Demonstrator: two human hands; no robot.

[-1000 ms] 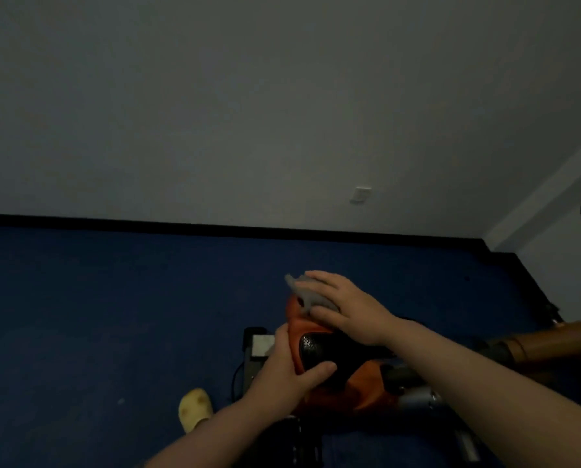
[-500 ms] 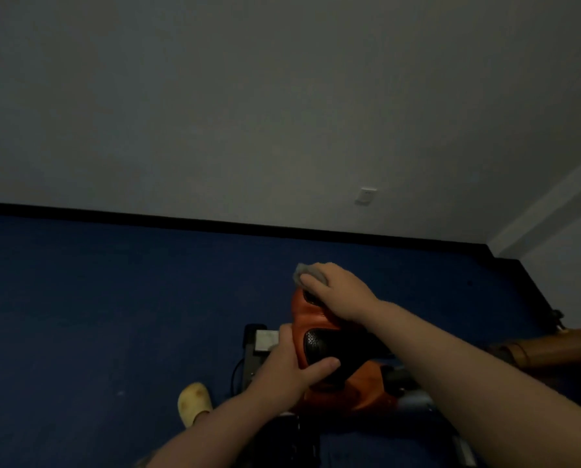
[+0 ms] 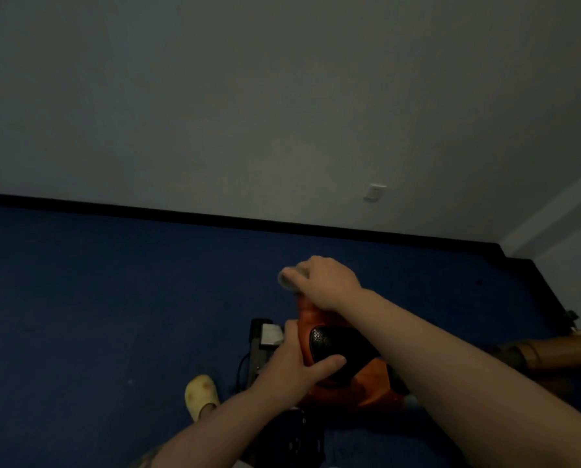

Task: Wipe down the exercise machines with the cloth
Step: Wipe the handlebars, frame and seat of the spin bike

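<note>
An orange and black saddle [image 3: 336,346] of an exercise machine sits low in the middle of the view. My right hand [image 3: 326,282] grips a grey cloth [image 3: 290,276] at the saddle's narrow far tip; most of the cloth is hidden under the fingers. My left hand [image 3: 292,363] holds the saddle's left side, thumb across the black perforated centre. The machine's dark frame [image 3: 258,352] shows below and left of the saddle.
Blue carpet [image 3: 96,298] covers the floor up to a black skirting board and a grey wall with a white socket [image 3: 375,191]. A yellow shoe [image 3: 201,393] stands left of the frame. A brown padded bar [image 3: 559,352] lies at the right edge.
My right hand has bunched the cloth and slid it forward along the saddle to its far tip. My left hand has kept its hold on the saddle's side.
</note>
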